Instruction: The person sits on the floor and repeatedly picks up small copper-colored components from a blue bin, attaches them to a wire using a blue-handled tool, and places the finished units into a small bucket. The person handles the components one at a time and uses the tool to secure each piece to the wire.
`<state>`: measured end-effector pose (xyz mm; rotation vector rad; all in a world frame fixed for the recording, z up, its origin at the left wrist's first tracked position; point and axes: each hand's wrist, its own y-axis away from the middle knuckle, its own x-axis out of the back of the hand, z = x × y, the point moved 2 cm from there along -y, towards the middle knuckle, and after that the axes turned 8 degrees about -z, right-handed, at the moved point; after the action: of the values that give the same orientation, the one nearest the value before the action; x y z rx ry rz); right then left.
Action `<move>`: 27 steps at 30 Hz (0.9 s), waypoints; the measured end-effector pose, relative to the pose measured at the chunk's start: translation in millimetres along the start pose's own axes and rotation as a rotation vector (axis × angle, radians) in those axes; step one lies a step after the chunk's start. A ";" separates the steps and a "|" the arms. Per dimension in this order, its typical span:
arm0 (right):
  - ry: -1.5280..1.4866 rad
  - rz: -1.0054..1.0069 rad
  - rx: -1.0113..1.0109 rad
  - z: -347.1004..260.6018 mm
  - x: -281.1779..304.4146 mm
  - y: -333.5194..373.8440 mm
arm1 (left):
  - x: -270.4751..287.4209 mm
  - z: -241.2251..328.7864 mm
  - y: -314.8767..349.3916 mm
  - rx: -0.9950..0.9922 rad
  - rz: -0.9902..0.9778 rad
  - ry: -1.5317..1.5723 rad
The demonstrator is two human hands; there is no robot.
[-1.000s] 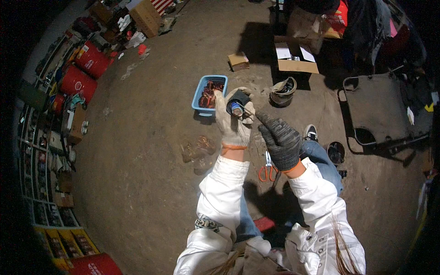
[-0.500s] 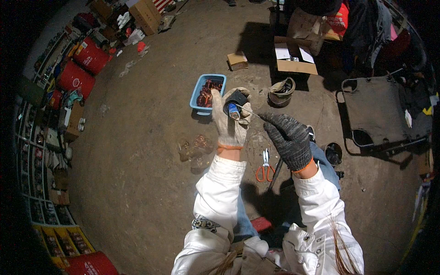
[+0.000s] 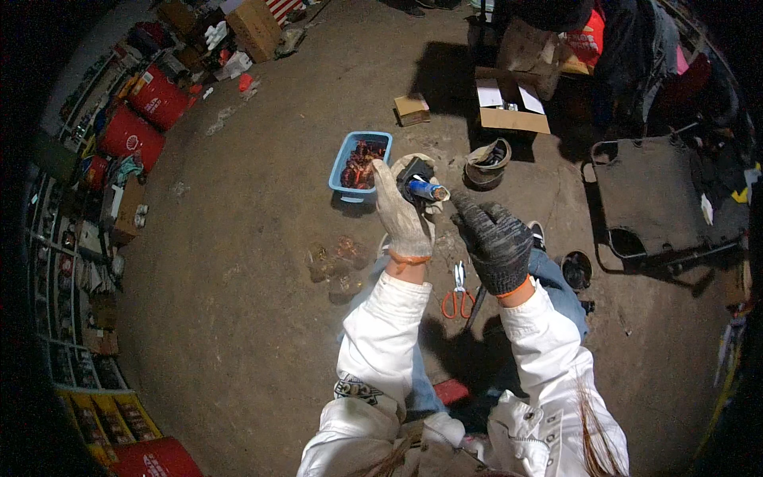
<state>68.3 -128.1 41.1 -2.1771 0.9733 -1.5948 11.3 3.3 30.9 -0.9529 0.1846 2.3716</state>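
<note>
My left hand (image 3: 395, 215), in a pale work glove, is closed around a small black casing (image 3: 412, 172). A blue cylinder (image 3: 427, 189) with a pale, coppery end sticks out of the casing, pointing right. Close to that end is my right hand (image 3: 494, 242), in a dark grey glove, its fingers bunched together. What they hold, if anything, is hidden. Below the hands, orange-handled scissors (image 3: 458, 298) lie on the floor beside a dark rod (image 3: 476, 305). Just past my left hand stands a light blue plastic basin (image 3: 360, 191) holding reddish, coppery pieces.
A bucket (image 3: 486, 176) with dark contents stands beyond my right hand. Farther off are a small carton (image 3: 412, 110) and an open cardboard box (image 3: 515, 119). A folding chair (image 3: 656, 195) is on the right. Red drums (image 3: 133, 131) and shelves line the left. Clear plastic bags (image 3: 338, 262) lie nearby.
The blue cylinder now sticks out farther from the black casing, toward the right. The thin metal rod from my right hand no longer shows. My right hand has shifted slightly left.
</note>
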 end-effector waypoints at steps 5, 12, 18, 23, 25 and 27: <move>-0.327 0.061 -0.031 1.6 -5.7 -1.3 | 6.7 1.0 -1.8 -0.030 0.044 0.056; -0.243 -0.155 -0.003 -2.4 20.7 -4.7 | 15.5 8.5 -6.2 -0.181 0.026 -0.048; -0.463 -0.162 -0.138 -3.5 22.8 -6.2 | 13.4 9.9 -3.0 -0.195 0.059 -0.184; -0.442 -0.228 -0.103 7.4 27.6 -7.1 | 12.4 14.4 -7.0 -0.021 0.072 0.053; -0.446 -0.213 -0.133 10.8 30.7 -7.1 | 12.5 15.5 -6.6 0.014 0.105 0.026; -0.453 -0.229 -0.184 11.9 30.8 -6.0 | 11.8 14.5 -4.3 0.018 0.146 -0.038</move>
<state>86.6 -145.9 63.0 -2.6932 0.7751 -1.0425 -1.7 17.0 34.0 -0.9130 0.2690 2.5144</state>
